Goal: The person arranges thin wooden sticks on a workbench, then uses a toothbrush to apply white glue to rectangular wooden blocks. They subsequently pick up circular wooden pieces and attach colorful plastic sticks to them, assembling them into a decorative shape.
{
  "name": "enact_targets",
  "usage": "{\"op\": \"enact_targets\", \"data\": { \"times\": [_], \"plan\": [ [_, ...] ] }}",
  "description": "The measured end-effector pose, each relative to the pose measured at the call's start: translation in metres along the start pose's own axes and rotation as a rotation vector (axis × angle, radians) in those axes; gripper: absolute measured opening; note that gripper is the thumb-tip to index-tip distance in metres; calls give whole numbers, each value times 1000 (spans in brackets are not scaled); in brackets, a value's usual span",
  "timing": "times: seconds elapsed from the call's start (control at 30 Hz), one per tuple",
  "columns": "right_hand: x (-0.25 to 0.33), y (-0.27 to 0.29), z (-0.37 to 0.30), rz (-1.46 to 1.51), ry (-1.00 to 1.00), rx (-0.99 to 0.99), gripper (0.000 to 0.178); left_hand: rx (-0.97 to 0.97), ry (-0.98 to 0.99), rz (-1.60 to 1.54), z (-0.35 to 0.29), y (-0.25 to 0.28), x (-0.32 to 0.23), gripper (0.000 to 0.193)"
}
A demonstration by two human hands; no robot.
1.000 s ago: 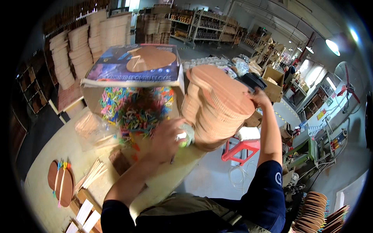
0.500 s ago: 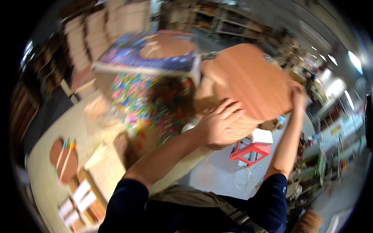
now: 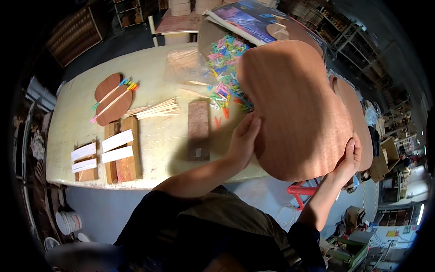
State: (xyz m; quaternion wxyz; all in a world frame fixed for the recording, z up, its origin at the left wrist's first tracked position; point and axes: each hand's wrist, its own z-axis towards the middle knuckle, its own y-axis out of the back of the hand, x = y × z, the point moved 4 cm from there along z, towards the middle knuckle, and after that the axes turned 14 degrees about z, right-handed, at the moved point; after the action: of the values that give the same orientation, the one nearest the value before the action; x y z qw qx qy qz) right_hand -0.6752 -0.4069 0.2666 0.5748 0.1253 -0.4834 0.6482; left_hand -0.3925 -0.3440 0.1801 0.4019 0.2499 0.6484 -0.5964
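Note:
A large brown guitar-shaped wooden panel [image 3: 294, 104] is tilted up in front of me, held between both hands. My left hand [image 3: 244, 139] grips its lower left edge, thumb on the face and fingers mostly hidden behind. On the lower right edge my right hand [image 3: 348, 161] is closed the same way. Similar panels [image 3: 355, 113] show just behind it on the right. Left of the panel lie many coloured clothespins [image 3: 225, 59], spilling onto the table [image 3: 154, 81]. A dark wooden block [image 3: 198, 129] sits near my left forearm.
At the table's left is a smaller waisted panel [image 3: 111, 106] with thin strips and clothespins across it. Pale wood strips [image 3: 156, 109] and blocks bearing white strips [image 3: 118, 147] lie nearby. A clear bag [image 3: 185, 63] holds sticks. A red stool [image 3: 301, 189] stands below right.
Both hands were at the stack of panels on the right; now they hold one panel apart from it, face up toward me. My view has swung left over the table.

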Motion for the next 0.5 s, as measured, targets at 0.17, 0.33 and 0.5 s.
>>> {"op": "enact_targets", "data": {
  "times": [0.17,0.33,0.5],
  "plan": [
    [15,-27,-20,-70,-11,134,16,-114,71,-120,-35,79,6,40],
    [-32,-63,-77,-761,-182,584,38,-274,39,-144,-56,110,7,39],
    [-63,-83,-129,-474,-237,582,33,-258,-81,-74,-66,140,7,43]
  ]
}}
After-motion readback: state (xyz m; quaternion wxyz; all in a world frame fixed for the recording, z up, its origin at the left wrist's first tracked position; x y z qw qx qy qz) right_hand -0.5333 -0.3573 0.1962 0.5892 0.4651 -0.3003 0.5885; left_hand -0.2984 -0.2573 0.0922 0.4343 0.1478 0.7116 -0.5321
